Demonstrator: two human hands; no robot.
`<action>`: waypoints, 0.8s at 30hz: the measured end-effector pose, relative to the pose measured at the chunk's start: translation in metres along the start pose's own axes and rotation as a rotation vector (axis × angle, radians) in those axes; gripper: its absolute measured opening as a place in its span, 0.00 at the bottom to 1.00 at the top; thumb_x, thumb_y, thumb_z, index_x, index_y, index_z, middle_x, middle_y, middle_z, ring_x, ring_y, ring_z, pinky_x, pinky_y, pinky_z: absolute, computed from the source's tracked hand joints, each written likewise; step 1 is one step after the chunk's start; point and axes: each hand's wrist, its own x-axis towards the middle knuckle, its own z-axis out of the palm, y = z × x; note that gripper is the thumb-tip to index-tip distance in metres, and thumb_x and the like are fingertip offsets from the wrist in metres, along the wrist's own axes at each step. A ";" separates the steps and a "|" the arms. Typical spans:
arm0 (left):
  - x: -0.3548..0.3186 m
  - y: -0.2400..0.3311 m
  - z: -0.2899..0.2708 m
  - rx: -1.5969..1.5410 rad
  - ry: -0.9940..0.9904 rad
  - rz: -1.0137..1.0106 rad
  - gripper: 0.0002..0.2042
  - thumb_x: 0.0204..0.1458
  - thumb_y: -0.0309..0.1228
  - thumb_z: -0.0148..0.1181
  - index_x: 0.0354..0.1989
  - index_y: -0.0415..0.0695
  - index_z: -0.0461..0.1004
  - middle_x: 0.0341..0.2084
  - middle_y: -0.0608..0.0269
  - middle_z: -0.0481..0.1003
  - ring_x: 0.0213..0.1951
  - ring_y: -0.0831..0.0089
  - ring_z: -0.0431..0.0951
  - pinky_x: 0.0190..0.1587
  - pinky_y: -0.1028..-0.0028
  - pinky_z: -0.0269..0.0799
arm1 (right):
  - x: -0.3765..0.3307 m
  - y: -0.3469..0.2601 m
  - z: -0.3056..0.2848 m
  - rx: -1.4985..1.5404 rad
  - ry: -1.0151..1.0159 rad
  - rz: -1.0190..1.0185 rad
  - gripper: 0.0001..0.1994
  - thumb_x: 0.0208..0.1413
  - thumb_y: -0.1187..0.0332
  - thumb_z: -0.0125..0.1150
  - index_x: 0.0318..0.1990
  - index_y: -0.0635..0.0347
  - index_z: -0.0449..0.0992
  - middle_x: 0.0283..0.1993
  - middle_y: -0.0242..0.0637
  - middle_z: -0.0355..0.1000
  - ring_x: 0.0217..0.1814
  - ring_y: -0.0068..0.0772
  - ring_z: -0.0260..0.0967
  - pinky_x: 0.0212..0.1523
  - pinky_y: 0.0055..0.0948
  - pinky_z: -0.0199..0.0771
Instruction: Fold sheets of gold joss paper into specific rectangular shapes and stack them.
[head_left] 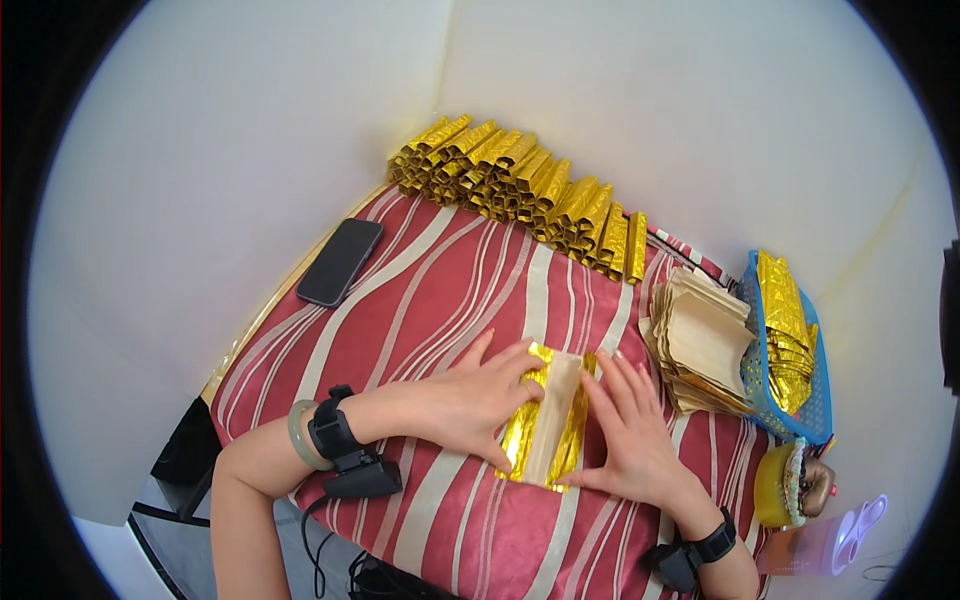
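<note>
Both hands flat on a gold foil sheet, folding it.

Left hand (470, 400) and right hand (630, 435) press the foil sheet (548, 415) on the striped tabletop (440, 290), each grip spread flat and clamping nothing; its gold edges are folded inward. I judge that even pressure keeps the creases straight. Rolls (520, 185) line the far edge, a phone (339, 261) lies left, and a paper stack (700, 340) and basket (812, 410) sit right.
</note>
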 end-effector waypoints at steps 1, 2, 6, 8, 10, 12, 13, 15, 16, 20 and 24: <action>0.001 -0.001 0.001 0.100 0.065 -0.004 0.40 0.38 0.48 0.72 0.56 0.36 0.62 0.58 0.45 0.58 0.69 0.45 0.48 0.66 0.37 0.39 | 0.002 0.000 -0.001 -0.016 0.080 -0.008 0.56 0.33 0.47 0.76 0.69 0.61 0.52 0.74 0.49 0.43 0.76 0.53 0.39 0.73 0.53 0.40; 0.002 -0.004 0.003 0.103 0.066 0.000 0.40 0.38 0.48 0.72 0.56 0.36 0.62 0.58 0.45 0.58 0.69 0.45 0.48 0.66 0.37 0.39 | 0.003 -0.002 -0.003 -0.038 0.213 -0.022 0.49 0.32 0.54 0.78 0.64 0.60 0.59 0.68 0.47 0.53 0.69 0.53 0.51 0.68 0.50 0.52; 0.006 -0.007 -0.001 0.054 0.282 -0.004 0.33 0.40 0.45 0.71 0.52 0.38 0.68 0.51 0.48 0.64 0.62 0.49 0.57 0.63 0.51 0.53 | 0.002 0.011 0.006 0.011 0.330 -0.137 0.26 0.40 0.62 0.73 0.48 0.58 0.71 0.48 0.38 0.69 0.51 0.43 0.68 0.51 0.39 0.70; 0.007 -0.007 -0.003 -0.027 0.281 -0.006 0.29 0.42 0.43 0.70 0.50 0.38 0.69 0.48 0.49 0.66 0.59 0.52 0.61 0.61 0.57 0.58 | 0.000 0.012 0.009 0.039 0.242 -0.199 0.22 0.41 0.62 0.72 0.45 0.57 0.73 0.45 0.35 0.71 0.49 0.39 0.69 0.49 0.36 0.71; 0.007 -0.009 -0.001 -0.088 0.194 0.090 0.18 0.43 0.39 0.70 0.37 0.43 0.73 0.40 0.59 0.70 0.47 0.59 0.67 0.50 0.65 0.65 | 0.003 0.007 0.007 0.072 0.198 -0.252 0.12 0.45 0.64 0.69 0.36 0.56 0.76 0.36 0.29 0.74 0.42 0.32 0.72 0.43 0.31 0.74; 0.006 -0.012 0.002 -0.105 0.135 0.110 0.16 0.44 0.39 0.70 0.35 0.44 0.74 0.37 0.61 0.70 0.45 0.61 0.68 0.48 0.66 0.66 | 0.003 0.009 0.012 0.062 0.227 -0.280 0.11 0.44 0.65 0.70 0.36 0.55 0.77 0.36 0.29 0.75 0.40 0.32 0.73 0.39 0.30 0.74; 0.005 -0.013 0.003 -0.122 0.080 0.132 0.14 0.44 0.38 0.69 0.33 0.45 0.74 0.35 0.64 0.71 0.43 0.63 0.69 0.46 0.66 0.67 | 0.003 0.010 0.014 0.048 0.255 -0.308 0.11 0.43 0.67 0.71 0.35 0.55 0.77 0.36 0.30 0.76 0.37 0.32 0.74 0.36 0.29 0.75; 0.004 -0.011 0.002 -0.113 0.115 0.155 0.13 0.44 0.39 0.69 0.31 0.44 0.74 0.33 0.63 0.71 0.43 0.63 0.70 0.45 0.65 0.68 | 0.004 0.008 0.014 0.042 0.264 -0.324 0.09 0.43 0.68 0.70 0.33 0.56 0.77 0.33 0.29 0.75 0.35 0.32 0.73 0.35 0.29 0.75; 0.005 -0.010 0.001 -0.103 0.149 0.185 0.13 0.43 0.39 0.68 0.30 0.44 0.74 0.31 0.63 0.71 0.42 0.63 0.71 0.44 0.64 0.69 | 0.003 0.007 0.013 0.031 0.275 -0.333 0.08 0.44 0.68 0.69 0.31 0.56 0.76 0.31 0.29 0.73 0.33 0.32 0.72 0.33 0.30 0.74; 0.008 -0.011 0.003 -0.093 0.138 0.165 0.10 0.47 0.38 0.66 0.30 0.45 0.76 0.32 0.63 0.72 0.42 0.63 0.70 0.43 0.66 0.68 | 0.002 0.008 0.013 0.126 0.225 -0.214 0.07 0.42 0.72 0.68 0.30 0.57 0.76 0.30 0.32 0.72 0.32 0.34 0.72 0.31 0.31 0.73; 0.010 -0.014 0.006 -0.167 0.155 0.134 0.07 0.48 0.34 0.63 0.31 0.44 0.77 0.32 0.62 0.73 0.42 0.63 0.71 0.45 0.65 0.68 | 0.003 0.007 0.013 0.174 0.204 -0.136 0.07 0.44 0.73 0.68 0.32 0.58 0.76 0.30 0.35 0.72 0.32 0.36 0.71 0.31 0.33 0.73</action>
